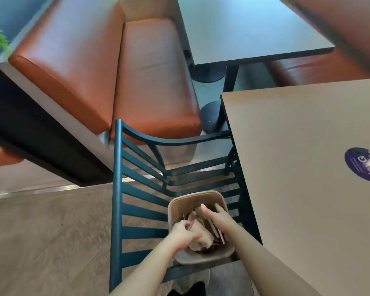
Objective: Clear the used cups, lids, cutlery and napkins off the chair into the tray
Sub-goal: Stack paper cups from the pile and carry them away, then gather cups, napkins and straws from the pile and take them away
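Observation:
A tan tray sits on the slatted seat of a dark teal chair. Inside it lie crumpled brown napkins and thin wooden cutlery. My left hand is over the tray's near left part, its fingers pinched on a napkin. Over the tray's middle right, my right hand has its fingers stretched out and apart, resting on the contents. I see no cups or lids; both hands hide part of the tray.
A light wooden table with a purple round sticker stands right beside the chair. Behind the chair is an orange bench seat and a dark table on a pedestal base. Wood floor lies to the left.

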### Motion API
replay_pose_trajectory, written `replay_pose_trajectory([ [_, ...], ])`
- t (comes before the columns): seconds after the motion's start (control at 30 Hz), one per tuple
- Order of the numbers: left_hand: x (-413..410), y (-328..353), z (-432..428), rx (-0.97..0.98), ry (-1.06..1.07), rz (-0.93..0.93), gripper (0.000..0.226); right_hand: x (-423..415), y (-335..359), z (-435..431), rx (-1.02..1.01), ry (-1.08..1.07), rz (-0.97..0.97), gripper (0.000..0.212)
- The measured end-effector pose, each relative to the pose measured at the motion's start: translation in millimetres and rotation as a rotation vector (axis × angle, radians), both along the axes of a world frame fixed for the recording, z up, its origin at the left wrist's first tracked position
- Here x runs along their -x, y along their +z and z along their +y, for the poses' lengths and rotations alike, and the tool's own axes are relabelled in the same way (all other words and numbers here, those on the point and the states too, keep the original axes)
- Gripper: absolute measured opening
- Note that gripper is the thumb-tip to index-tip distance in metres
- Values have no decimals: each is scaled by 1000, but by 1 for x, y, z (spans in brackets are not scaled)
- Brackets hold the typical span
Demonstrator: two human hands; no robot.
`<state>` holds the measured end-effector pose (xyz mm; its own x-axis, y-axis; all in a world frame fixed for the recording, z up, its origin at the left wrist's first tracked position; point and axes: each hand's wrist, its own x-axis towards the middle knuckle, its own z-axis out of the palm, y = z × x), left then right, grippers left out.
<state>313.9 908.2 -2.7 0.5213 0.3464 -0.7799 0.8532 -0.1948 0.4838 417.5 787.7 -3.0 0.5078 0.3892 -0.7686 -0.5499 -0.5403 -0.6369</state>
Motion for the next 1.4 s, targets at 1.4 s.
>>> replay_pose_trajectory([
  [1.4,69,94,-770,387,-832,-355,14,301,84,-783,80,-1625,-352,11],
])
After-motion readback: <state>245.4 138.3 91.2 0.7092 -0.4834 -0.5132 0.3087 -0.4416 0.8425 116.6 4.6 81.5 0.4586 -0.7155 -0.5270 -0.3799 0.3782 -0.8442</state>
